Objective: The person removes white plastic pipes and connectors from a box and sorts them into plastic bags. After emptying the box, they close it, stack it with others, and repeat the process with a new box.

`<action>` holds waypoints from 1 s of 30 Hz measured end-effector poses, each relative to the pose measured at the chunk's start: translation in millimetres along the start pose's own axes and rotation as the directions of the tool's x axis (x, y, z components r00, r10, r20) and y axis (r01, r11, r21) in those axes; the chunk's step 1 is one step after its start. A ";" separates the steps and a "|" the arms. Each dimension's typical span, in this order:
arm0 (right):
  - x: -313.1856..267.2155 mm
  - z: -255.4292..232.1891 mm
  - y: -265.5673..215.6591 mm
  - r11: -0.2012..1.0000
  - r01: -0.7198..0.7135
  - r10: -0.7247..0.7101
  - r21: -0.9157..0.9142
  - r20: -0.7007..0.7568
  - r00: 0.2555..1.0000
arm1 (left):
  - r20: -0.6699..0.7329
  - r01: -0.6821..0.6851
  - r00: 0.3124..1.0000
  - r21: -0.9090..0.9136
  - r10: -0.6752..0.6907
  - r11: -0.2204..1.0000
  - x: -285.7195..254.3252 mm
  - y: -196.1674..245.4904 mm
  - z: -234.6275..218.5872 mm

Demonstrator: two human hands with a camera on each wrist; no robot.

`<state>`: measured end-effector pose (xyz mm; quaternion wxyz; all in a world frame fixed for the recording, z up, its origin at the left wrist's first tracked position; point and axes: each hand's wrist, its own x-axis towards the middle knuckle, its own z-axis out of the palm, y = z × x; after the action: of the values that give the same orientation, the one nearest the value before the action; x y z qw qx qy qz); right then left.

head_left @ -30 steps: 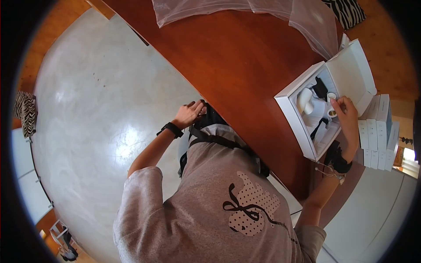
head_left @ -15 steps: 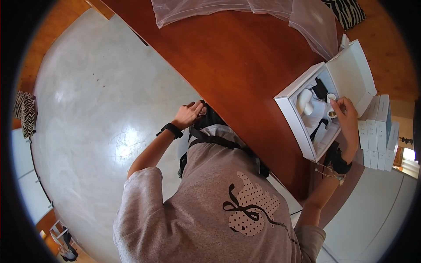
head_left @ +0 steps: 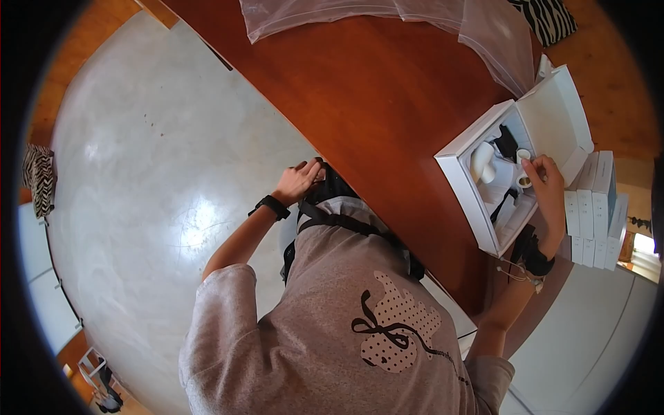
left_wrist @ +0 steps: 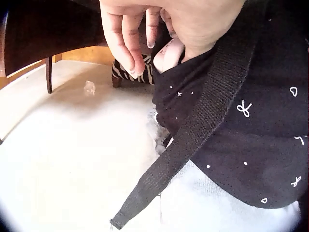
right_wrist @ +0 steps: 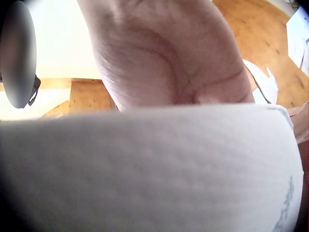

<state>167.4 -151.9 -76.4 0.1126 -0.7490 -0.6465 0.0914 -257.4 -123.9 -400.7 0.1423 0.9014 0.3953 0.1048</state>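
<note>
On the glossy red-brown table point(head_left: 360, 104) beside pale flooring point(head_left: 131, 187), the right hand point(head_left: 548, 190) pinches a white fitting point(head_left: 523, 153) in an open box point(head_left: 462, 190). The left hand point(head_left: 295, 181) hangs with loosely bent fingers.

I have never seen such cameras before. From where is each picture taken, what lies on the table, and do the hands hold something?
There is no machine: a person in a grey T-shirt uses two bare hands. The wide picture comes from a head camera looking down; the others come from a camera on each wrist. On the red-brown wooden table lie translucent plastic sheeting and an open white cardboard box with a rounded white part and a black block inside. The right hand reaches into it, at a small white cylindrical part; I cannot tell if it grips. The left hand is near the person's waist, beside black cloth with white hearts and bows; its grip is unclear too.
</note>
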 end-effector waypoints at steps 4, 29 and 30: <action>-0.1 0.7 1.4 1.000 -0.004 0.004 0.003 -0.003 1.000 | 0.016 -0.018 1.000 -0.011 0.018 1.000 1.0 -2.1 -1.1; 16.3 -40.1 -17.3 0.999 0.040 -0.038 0.002 0.365 0.930 | -0.677 0.340 0.720 0.149 -0.154 0.929 134.4 15.9 -275.9; 11.8 -39.4 -14.2 0.998 0.056 -0.055 0.007 0.349 0.936 | -0.634 0.356 0.755 0.183 -0.167 0.916 139.2 11.1 -270.9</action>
<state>166.8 -140.3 -34.5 -0.0025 -0.7027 -0.6771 0.2184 -238.8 19.3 -132.4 -0.1132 0.7655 0.5543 0.3066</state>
